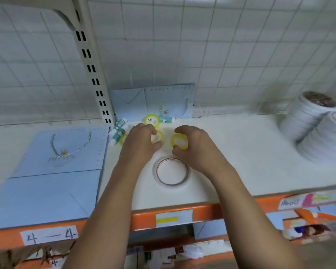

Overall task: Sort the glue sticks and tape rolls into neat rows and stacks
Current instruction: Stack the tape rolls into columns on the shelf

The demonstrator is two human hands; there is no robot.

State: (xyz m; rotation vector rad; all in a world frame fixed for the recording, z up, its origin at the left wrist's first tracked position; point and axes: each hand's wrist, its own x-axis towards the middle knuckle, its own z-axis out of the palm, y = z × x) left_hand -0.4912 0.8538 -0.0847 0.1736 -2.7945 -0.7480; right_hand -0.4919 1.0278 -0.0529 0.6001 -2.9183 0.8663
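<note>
Sorting was judged barely begun: mid-shelf (pixel 241 152), the left yellow tape roll (pixel 158 137) was gripped by curled left hand (pixel 142 140) fingers and the right yellow tape roll (pixel 179 141) pinched by the right hand (pixel 194 144), while glue sticks (pixel 118 131) far left and the large clear tape roll (pixel 172 171) nearer lay scattered.

Hands (pixel 140 141) (pixel 195 145) grip 2 yel. tape rolls (pixel 158 137) (pixel 180 141).

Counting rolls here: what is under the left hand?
The left hand grips one small yellow roll, half showing past the fingers. A second yellow roll peeks out beside the glue sticks, mostly covered.
</note>
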